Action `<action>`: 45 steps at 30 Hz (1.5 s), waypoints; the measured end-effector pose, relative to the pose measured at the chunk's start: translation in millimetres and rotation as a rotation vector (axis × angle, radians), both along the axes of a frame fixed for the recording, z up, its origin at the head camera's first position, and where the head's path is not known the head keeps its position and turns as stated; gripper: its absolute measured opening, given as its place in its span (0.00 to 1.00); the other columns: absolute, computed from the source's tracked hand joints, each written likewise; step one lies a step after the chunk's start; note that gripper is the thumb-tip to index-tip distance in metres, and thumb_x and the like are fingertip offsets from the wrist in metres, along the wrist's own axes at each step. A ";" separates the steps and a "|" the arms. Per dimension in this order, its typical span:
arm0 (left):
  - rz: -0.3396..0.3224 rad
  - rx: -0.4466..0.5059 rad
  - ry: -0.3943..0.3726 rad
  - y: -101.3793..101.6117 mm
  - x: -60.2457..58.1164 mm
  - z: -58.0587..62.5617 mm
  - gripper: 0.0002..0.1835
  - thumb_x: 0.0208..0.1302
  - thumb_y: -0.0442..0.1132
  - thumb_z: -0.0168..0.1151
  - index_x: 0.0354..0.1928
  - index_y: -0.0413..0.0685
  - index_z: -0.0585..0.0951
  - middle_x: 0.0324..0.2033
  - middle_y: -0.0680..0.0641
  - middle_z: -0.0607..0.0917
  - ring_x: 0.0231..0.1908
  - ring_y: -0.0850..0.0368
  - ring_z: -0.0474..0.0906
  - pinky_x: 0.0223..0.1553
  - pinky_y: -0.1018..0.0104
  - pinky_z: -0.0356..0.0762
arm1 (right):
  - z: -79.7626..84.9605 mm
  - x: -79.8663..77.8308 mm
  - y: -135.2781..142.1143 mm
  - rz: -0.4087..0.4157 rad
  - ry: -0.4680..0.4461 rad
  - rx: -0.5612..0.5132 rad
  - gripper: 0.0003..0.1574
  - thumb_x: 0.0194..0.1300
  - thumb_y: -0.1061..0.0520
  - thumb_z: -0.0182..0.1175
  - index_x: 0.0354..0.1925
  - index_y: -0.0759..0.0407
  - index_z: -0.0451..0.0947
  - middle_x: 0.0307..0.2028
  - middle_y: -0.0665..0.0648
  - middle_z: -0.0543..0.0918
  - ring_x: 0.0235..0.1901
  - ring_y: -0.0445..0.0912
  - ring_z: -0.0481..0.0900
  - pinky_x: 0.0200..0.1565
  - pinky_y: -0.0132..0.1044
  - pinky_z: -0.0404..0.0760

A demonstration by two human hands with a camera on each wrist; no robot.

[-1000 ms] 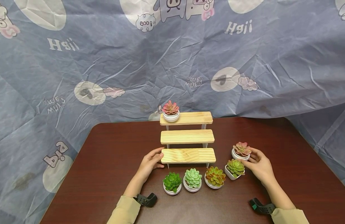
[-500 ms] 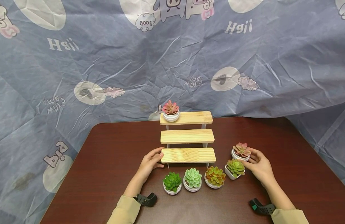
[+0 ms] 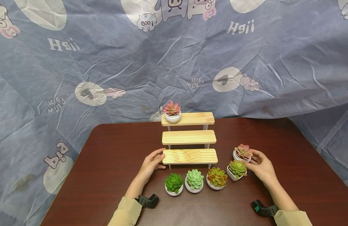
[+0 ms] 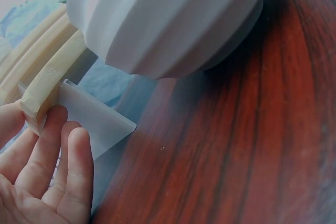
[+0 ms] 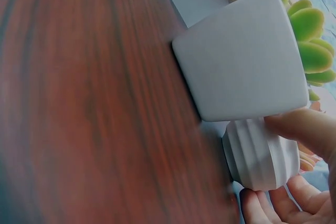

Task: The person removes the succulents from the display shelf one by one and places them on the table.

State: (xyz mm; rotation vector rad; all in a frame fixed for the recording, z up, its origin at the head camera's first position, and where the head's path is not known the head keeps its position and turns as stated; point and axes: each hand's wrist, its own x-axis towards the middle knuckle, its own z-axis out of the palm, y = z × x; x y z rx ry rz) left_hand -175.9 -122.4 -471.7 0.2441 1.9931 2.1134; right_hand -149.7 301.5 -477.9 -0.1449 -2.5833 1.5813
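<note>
My left hand (image 3: 151, 162) holds the left end of the lowest board on a three-tier wooden display stand (image 3: 190, 157), thumb at the board's end and fingers beneath. The left wrist view shows this grip on the board (image 4: 44, 90), beside a clear support (image 4: 97, 116). On the right, my right hand (image 3: 262, 167) pinches a pink-green succulent in a round white pot (image 3: 242, 155). Its ribbed pot (image 5: 257, 153) sits between thumb and fingers in the right wrist view, low at the tabletop. A green succulent in a square white pot (image 3: 236, 171) stands just in front, partly covering it.
A pink succulent (image 3: 172, 113) stands at the left of the top board. In front of the stand, a dark green succulent (image 3: 174, 183), a pale green one (image 3: 194, 181) and a reddish-green one (image 3: 216, 179) line the brown table (image 3: 117, 147). A printed cloth (image 3: 151, 62) hangs behind.
The pink-green succulent in my right hand has shifted very slightly left. My left hand keeps its place on the stand, and the other pots have not moved.
</note>
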 end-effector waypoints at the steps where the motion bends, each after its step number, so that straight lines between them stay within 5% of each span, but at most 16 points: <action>1: 0.001 0.001 0.000 0.0 0.0 0.1 0.24 0.70 0.39 0.53 0.65 0.38 0.68 0.44 0.44 0.79 0.40 0.58 0.78 0.42 0.51 0.81 | 0.3 -0.1 0.0 0.002 -0.001 0.001 0.41 0.59 0.59 0.66 0.62 0.75 0.58 0.54 0.78 0.68 0.36 0.19 0.66 0.36 0.14 0.73; 20: 0.000 -0.003 0.006 0.3 0.3 0.7 0.23 0.70 0.39 0.53 0.65 0.38 0.68 0.44 0.45 0.80 0.40 0.57 0.78 0.41 0.52 0.82 | 7.9 -1.9 -1.2 0.005 0.063 -0.005 0.43 0.57 0.59 0.67 0.64 0.73 0.58 0.55 0.76 0.68 0.39 0.19 0.67 0.39 0.13 0.71; 27: -0.008 -0.006 0.016 -0.5 -0.6 -1.1 0.24 0.71 0.38 0.53 0.65 0.37 0.67 0.42 0.45 0.80 0.39 0.58 0.78 0.41 0.52 0.82 | 12.0 -3.4 -1.6 0.001 0.059 0.021 0.46 0.57 0.56 0.69 0.65 0.69 0.58 0.57 0.71 0.68 0.49 0.40 0.74 0.41 0.12 0.70; 36: 0.018 0.007 0.031 -2.7 -11.6 -28.5 0.24 0.69 0.42 0.55 0.64 0.42 0.69 0.43 0.44 0.80 0.40 0.55 0.79 0.37 0.56 0.83 | 4.6 -13.8 6.4 -0.006 0.088 0.068 0.48 0.56 0.49 0.69 0.66 0.67 0.59 0.60 0.67 0.67 0.57 0.49 0.71 0.50 0.21 0.73; 40: 0.028 0.004 0.039 -2.7 -12.0 -31.3 0.24 0.67 0.46 0.57 0.63 0.47 0.72 0.44 0.43 0.80 0.41 0.53 0.79 0.37 0.56 0.83 | -3.8 -22.0 11.9 -0.013 0.123 0.071 0.48 0.54 0.47 0.70 0.66 0.64 0.60 0.59 0.65 0.68 0.53 0.34 0.72 0.48 0.16 0.72; 45: 0.037 0.014 0.034 -2.4 -12.3 -31.6 0.22 0.66 0.47 0.58 0.61 0.50 0.74 0.43 0.42 0.80 0.41 0.51 0.79 0.37 0.55 0.83 | 18.4 -17.4 -1.1 -0.003 0.147 0.035 0.47 0.54 0.51 0.71 0.64 0.69 0.61 0.58 0.70 0.69 0.48 0.28 0.71 0.43 0.13 0.70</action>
